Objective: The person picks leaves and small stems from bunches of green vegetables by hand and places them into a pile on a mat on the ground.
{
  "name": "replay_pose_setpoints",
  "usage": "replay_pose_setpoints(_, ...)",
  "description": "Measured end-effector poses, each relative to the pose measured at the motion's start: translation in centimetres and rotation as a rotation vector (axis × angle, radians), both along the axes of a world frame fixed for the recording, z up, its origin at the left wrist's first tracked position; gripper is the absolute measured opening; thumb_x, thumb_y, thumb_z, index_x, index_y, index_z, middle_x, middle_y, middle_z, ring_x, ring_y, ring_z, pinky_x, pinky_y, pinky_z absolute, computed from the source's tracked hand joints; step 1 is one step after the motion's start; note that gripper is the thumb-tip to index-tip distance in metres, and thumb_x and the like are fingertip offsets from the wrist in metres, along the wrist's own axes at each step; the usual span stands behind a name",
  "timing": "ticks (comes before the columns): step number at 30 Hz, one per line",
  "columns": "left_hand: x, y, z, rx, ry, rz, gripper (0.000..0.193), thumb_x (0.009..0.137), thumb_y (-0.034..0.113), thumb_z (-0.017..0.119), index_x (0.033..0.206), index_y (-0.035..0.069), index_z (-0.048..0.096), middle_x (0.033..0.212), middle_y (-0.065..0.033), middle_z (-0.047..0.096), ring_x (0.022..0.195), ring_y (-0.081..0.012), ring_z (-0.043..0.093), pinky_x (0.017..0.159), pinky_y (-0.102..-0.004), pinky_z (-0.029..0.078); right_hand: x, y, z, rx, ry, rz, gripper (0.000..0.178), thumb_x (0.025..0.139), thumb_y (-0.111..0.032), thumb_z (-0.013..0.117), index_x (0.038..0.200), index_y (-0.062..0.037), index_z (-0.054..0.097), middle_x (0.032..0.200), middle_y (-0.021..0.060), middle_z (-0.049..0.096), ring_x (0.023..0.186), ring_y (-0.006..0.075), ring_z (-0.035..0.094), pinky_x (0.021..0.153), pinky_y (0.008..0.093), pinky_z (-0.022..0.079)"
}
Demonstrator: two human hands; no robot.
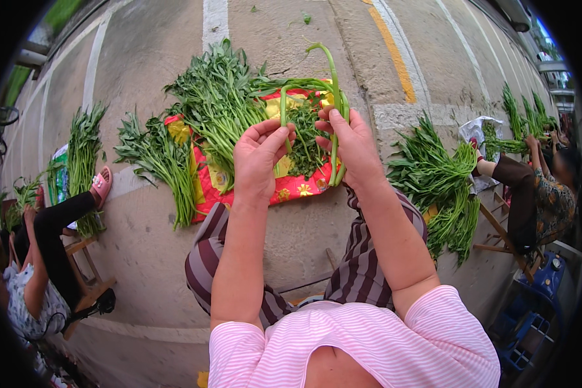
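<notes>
My left hand [255,158] pinches a bent green stem [283,107] of what looks like water spinach between thumb and fingertips. Close by, my right hand [355,149] is closed around several long stems [333,71]; one curves up above the knuckles and others hang below the palm. Beneath both hands lies a red and yellow patterned sheet [294,192]. On it rests a heap of small loose greens [307,161], partly covered by the hands. A large leafy pile of water spinach [213,90] spreads over the sheet's far left part.
Another bunch of greens [155,152] lies left of the sheet, and a bigger heap [433,165] lies to the right on the concrete. Seated people work at both sides, near a wooden stool [87,284] at left and a blue machine [543,278] at right.
</notes>
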State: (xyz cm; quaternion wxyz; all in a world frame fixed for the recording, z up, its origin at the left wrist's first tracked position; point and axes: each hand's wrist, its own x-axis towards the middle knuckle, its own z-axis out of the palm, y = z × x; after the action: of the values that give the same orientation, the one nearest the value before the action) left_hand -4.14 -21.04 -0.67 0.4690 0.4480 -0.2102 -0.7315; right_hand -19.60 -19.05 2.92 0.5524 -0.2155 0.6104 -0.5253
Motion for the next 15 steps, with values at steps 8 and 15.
replay_pose_setpoints(8,-2.1,1.3,2.0,-0.239,-0.124,-0.115,0.024,0.084,-0.003,0.067,0.106,-0.004,0.059,0.102,-0.0096,0.068,0.092,-0.013,0.065,0.082,-0.0256,0.053,0.6,0.0,-1.5,-0.042,-0.159,0.026,0.02,0.101,-0.018,0.046,0.113,-0.0035,0.055,0.105,0.0082,0.064,0.091,0.0129,0.062,0.077,0.0268,0.052)
replay_pose_setpoints(15,-1.3,1.4,2.2,-0.191,-0.126,-0.343,0.023,0.089,0.007,0.067,0.11,-0.002,0.062,0.102,-0.0064,0.069,0.092,-0.011,0.065,0.083,-0.0246,0.053,0.7,-0.5,-1.7,-0.063,0.021,0.049,0.018,0.101,-0.016,0.046,0.11,-0.0023,0.054,0.093,0.0051,0.063,0.08,0.0115,0.061,0.072,0.0271,0.052)
